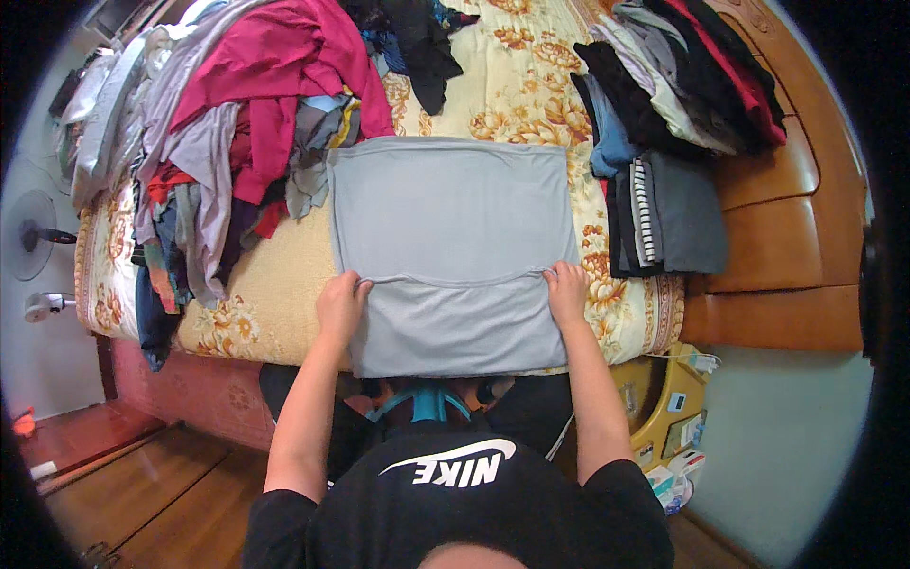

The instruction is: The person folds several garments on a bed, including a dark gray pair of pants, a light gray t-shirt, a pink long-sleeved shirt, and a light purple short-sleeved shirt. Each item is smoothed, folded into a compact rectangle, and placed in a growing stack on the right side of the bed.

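Observation:
A light grey cloth garment [455, 206] lies spread flat on the bed before me, roughly rectangular. Its near part is doubled over, and a hemmed edge runs across it from hand to hand, sagging a little in the middle. My left hand [341, 306] pinches the left end of that edge between thumb and fingers. At the right end, my right hand [567, 291] grips the same edge. The garment's near border reaches the front edge of the bed.
A heap of loose clothes [284, 92] covers the bed's left side. Folded clothes [682, 213] are stacked at the right, by the wooden headboard [771, 249]. Dark clothing [419, 50] lies at the far side. A yellow bedside stand [665, 398] holds small items.

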`<control>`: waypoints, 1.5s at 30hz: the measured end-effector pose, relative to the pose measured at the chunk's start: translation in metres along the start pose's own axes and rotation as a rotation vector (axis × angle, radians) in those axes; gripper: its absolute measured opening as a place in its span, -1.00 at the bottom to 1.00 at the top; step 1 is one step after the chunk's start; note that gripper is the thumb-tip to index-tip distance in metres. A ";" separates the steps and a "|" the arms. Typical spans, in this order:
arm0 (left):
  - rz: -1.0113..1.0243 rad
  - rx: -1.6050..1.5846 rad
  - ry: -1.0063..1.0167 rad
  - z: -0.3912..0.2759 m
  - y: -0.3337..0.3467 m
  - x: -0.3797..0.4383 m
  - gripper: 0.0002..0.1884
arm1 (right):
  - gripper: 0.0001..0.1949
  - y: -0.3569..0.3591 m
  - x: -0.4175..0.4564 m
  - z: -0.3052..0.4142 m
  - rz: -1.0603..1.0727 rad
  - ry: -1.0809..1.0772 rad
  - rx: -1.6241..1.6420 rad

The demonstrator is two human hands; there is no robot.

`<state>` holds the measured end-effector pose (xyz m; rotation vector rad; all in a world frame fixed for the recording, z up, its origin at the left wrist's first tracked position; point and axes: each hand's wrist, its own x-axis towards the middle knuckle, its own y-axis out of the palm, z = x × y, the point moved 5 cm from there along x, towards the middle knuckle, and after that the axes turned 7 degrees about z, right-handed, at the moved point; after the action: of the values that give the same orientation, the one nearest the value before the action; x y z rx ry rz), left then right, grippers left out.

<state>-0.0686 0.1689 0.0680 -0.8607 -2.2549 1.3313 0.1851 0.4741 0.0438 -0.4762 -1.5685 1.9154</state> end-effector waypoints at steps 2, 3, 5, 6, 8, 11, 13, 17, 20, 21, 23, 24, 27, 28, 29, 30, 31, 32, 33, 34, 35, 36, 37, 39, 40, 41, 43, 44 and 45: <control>-0.011 0.015 0.001 -0.004 -0.008 0.007 -0.79 | -0.82 -0.004 0.009 0.002 -0.062 -0.001 0.029; -0.012 0.018 -0.002 -0.006 -0.010 0.009 -0.79 | -0.82 -0.004 0.013 0.001 -0.074 0.010 0.021; -0.014 0.031 -0.028 -0.007 -0.011 0.012 -0.80 | -0.82 -0.002 0.019 -0.002 -0.106 0.041 0.005; -0.012 0.043 -0.056 -0.002 -0.003 0.015 -0.81 | -0.83 0.004 0.021 -0.005 -0.121 0.062 -0.002; -0.013 0.076 -0.068 0.007 0.008 0.018 -0.82 | -0.82 0.011 0.026 -0.010 -0.120 0.078 -0.019; 0.039 0.066 -0.092 0.018 0.018 0.014 -0.83 | -0.73 0.020 0.019 -0.016 -0.086 0.087 0.002; 0.128 -0.038 -0.191 0.018 0.017 0.010 -0.78 | -0.64 0.016 0.014 -0.017 -0.110 0.113 0.084; -0.035 0.149 0.129 -0.014 0.000 -0.049 -0.48 | -0.37 -0.019 -0.036 -0.012 -0.173 -0.015 0.185; 0.292 0.229 0.309 -0.029 0.007 -0.116 -0.39 | -0.29 -0.032 -0.106 -0.008 0.164 -0.099 0.136; 0.382 0.230 0.365 -0.033 0.010 -0.129 -0.39 | -0.30 -0.037 -0.119 -0.004 0.256 -0.125 0.091; 0.347 0.426 0.438 -0.004 0.033 -0.139 -0.41 | -0.31 -0.044 -0.137 0.007 0.441 -0.193 -0.002; 0.325 0.522 0.474 0.009 0.041 -0.143 -0.42 | -0.39 -0.039 -0.137 0.000 0.419 -0.207 -0.004; 0.309 0.307 0.544 0.010 0.031 -0.132 -0.44 | -0.40 -0.024 -0.124 -0.018 0.320 -0.296 -0.038; 0.218 0.331 0.627 0.006 0.022 -0.131 -0.48 | -0.39 -0.023 -0.123 -0.019 0.308 -0.306 -0.024; 0.220 0.304 0.634 0.006 0.017 -0.129 -0.49 | -0.38 -0.021 -0.123 -0.021 0.311 -0.317 -0.008; 0.223 0.274 0.640 0.005 0.013 -0.129 -0.51 | -0.38 -0.021 -0.122 -0.024 0.316 -0.328 0.007; 0.225 0.245 0.647 0.004 0.009 -0.129 -0.53 | -0.38 -0.020 -0.122 -0.026 0.320 -0.339 0.022; 0.240 0.241 0.627 0.003 0.004 -0.130 -0.56 | -0.42 -0.023 -0.124 -0.029 0.296 -0.334 0.081; 0.234 0.254 0.632 0.004 -0.001 -0.132 -0.56 | -0.42 -0.030 -0.123 -0.024 0.303 -0.326 0.108; 0.230 0.266 0.644 0.006 -0.006 -0.134 -0.56 | -0.42 -0.040 -0.125 -0.019 0.310 -0.310 0.135; 0.227 0.278 0.656 0.007 -0.012 -0.136 -0.56 | -0.42 -0.049 -0.128 -0.015 0.316 -0.294 0.162; 0.246 0.284 0.661 0.004 -0.019 -0.140 -0.57 | -0.42 -0.057 -0.132 -0.012 0.329 -0.297 0.154; 0.269 0.290 0.669 0.000 -0.029 -0.145 -0.57 | -0.41 -0.062 -0.139 -0.011 0.343 -0.295 0.146; 0.320 0.291 0.667 -0.001 -0.042 -0.156 -0.59 | -0.40 -0.063 -0.154 -0.010 0.383 -0.297 0.152; 0.355 0.284 0.661 0.003 -0.045 -0.164 -0.60 | -0.40 -0.060 -0.166 -0.014 0.411 -0.295 0.166; 0.389 0.278 0.654 0.005 -0.048 -0.173 -0.60 | -0.39 -0.058 -0.177 -0.017 0.439 -0.293 0.180; 0.471 0.246 0.585 0.005 -0.058 -0.192 -0.62 | -0.40 -0.060 -0.196 -0.014 0.541 -0.233 0.273; 0.518 0.194 0.546 0.008 -0.059 -0.200 -0.62 | -0.39 -0.066 -0.203 -0.009 0.611 -0.179 0.312; 0.554 0.140 0.513 0.012 -0.058 -0.207 -0.58 | -0.39 -0.072 -0.209 -0.006 0.679 -0.122 0.350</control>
<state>0.0596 0.0008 0.1102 -1.6343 -1.5655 1.2642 0.3613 0.3498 0.0909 -0.8212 -1.1763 2.7077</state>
